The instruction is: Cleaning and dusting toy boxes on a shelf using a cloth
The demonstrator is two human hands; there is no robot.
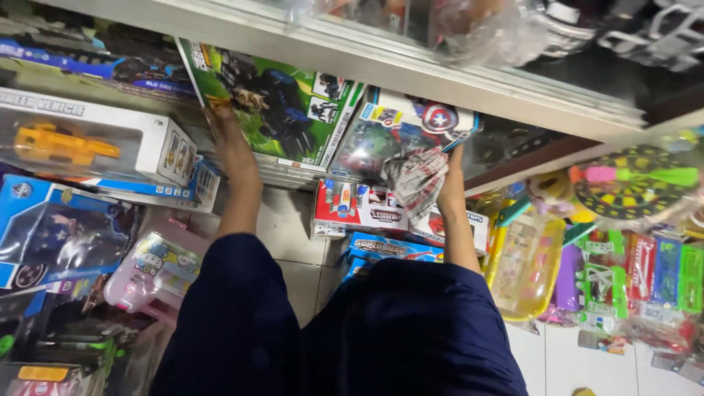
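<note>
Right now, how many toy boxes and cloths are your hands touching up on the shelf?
Green toy box with a dark monster truck, under the left hand: 1
Toy box with a round shield picture, by the right hand: 1
Crumpled patterned cloth, in the right hand: 1
Total: 3

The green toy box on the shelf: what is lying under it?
Under the green toy box a stack of flat boxes shows only its edges. The left hand rests on the box's lower left corner; the rest of the stack is covered.
</note>
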